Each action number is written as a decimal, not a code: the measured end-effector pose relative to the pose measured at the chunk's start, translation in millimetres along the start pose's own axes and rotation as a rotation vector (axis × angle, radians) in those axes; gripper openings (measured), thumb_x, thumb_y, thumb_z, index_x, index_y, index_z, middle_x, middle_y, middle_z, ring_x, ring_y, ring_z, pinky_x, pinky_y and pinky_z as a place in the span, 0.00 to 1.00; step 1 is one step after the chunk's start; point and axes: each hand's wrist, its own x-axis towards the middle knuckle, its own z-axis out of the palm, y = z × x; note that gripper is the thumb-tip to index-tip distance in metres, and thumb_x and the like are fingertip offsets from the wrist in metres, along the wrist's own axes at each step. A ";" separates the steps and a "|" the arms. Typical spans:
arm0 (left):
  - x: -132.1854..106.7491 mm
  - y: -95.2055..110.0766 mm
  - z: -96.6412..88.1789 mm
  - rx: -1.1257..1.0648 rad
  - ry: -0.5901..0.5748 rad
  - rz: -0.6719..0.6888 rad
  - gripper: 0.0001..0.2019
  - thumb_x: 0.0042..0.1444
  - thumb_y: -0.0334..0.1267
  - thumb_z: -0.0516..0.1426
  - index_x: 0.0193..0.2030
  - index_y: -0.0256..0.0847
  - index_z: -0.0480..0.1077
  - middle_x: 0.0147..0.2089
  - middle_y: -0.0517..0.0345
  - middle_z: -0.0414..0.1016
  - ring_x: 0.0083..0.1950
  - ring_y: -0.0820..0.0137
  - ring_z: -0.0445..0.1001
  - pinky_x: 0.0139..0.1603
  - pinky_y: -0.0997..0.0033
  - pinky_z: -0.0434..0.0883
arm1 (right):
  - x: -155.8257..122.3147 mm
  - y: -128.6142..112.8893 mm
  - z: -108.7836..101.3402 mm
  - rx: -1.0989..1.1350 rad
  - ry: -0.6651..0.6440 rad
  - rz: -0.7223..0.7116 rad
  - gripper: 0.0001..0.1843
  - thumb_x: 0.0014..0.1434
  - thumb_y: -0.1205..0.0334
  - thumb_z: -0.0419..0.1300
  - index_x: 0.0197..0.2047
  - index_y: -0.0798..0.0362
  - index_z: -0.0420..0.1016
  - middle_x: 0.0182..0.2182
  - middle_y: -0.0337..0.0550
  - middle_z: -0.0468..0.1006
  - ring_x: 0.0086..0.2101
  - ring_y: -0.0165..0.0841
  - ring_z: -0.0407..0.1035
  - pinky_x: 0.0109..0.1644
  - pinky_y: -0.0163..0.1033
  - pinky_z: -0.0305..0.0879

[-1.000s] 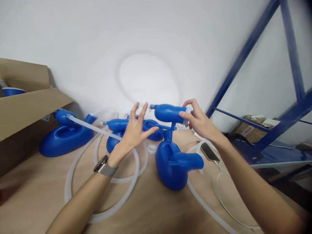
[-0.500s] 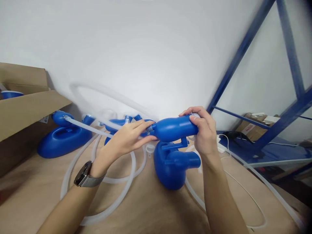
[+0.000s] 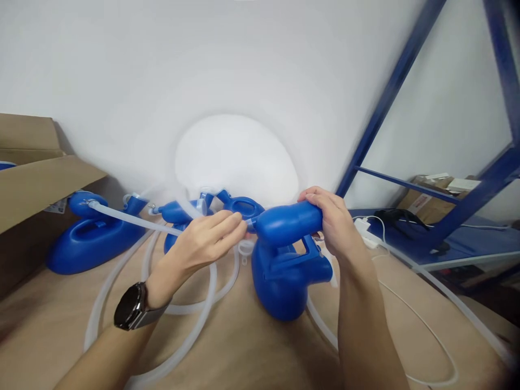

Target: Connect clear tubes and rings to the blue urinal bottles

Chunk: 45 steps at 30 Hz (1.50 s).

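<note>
My right hand [image 3: 333, 222] is wrapped round the wide end of a blue plastic bulb-shaped part [image 3: 286, 223], held level above the table. My left hand [image 3: 205, 244], with a watch on its wrist, pinches at the bulb's narrow tip, where a clear hose [image 3: 190, 208] meets it; the hose swings blurred in the air. Right below the bulb stands a blue plastic vessel with a spout [image 3: 280, 276] on the wooden table [image 3: 252, 352].
More blue vessels [image 3: 91, 238] and coiled clear hoses [image 3: 195, 303] lie at the left and back. An open cardboard box [image 3: 32, 184] stands far left. A blue metal rack [image 3: 447, 179] and a white cable [image 3: 422, 325] are on the right. A white wall is behind.
My left hand went from open in the air to pinching the bulb's tip. My right hand shifted from a fingertip hold to a full grip, and the bulb came lower. The hose whips about.
</note>
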 end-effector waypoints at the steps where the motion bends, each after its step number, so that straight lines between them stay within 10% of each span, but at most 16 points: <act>1: 1.0 1.0 -0.2 -0.016 -0.045 0.000 0.05 0.70 0.28 0.54 0.49 0.38 0.69 0.42 0.50 0.78 0.40 0.64 0.77 0.38 0.64 0.76 | -0.7 -0.8 -1.9 -0.014 -0.003 -0.002 0.11 0.62 0.56 0.57 0.30 0.49 0.73 0.19 0.34 0.63 0.15 0.27 0.57 0.11 0.32 0.51; 6: 3.5 0.2 0.2 -0.175 -0.267 -0.101 0.14 0.69 0.22 0.45 0.41 0.38 0.69 0.36 0.54 0.71 0.36 0.66 0.69 0.35 0.66 0.68 | -2.9 -3.3 -3.5 -0.126 0.004 -0.008 0.11 0.61 0.55 0.57 0.29 0.49 0.72 0.18 0.33 0.63 0.15 0.29 0.59 0.13 0.33 0.53; 20: -9.5 -23.8 6.8 -0.743 -0.536 -0.492 0.21 0.76 0.45 0.47 0.34 0.40 0.71 0.32 0.60 0.75 0.34 0.69 0.72 0.40 0.69 0.68 | -6.4 -8.4 -1.9 -0.212 0.040 -0.296 0.07 0.55 0.56 0.59 0.34 0.50 0.74 0.31 0.41 0.79 0.32 0.36 0.71 0.32 0.38 0.63; 25: 6.0 -2.3 -0.4 -0.722 -0.501 -0.610 0.20 0.76 0.44 0.44 0.63 0.44 0.72 0.61 0.52 0.78 0.61 0.60 0.75 0.63 0.61 0.69 | -3.8 -5.6 6.0 -0.265 0.093 -0.194 0.09 0.54 0.54 0.59 0.34 0.50 0.73 0.31 0.41 0.78 0.33 0.36 0.70 0.36 0.39 0.63; 33: 24.8 28.7 -8.6 -0.603 -0.489 -0.713 0.26 0.75 0.55 0.45 0.69 0.41 0.65 0.55 0.47 0.78 0.52 0.55 0.78 0.52 0.57 0.73 | -6.1 -3.7 19.1 -0.081 0.112 0.004 0.10 0.53 0.52 0.61 0.35 0.48 0.68 0.28 0.34 0.72 0.28 0.32 0.62 0.30 0.37 0.57; 45: 23.2 27.0 0.2 -0.758 -0.508 -0.920 0.25 0.62 0.61 0.60 0.28 0.42 0.69 0.22 0.67 0.64 0.24 0.74 0.58 0.27 0.71 0.52 | -0.5 1.7 30.0 0.189 0.137 -0.036 0.11 0.47 0.56 0.65 0.32 0.50 0.69 0.28 0.38 0.80 0.30 0.34 0.70 0.33 0.37 0.64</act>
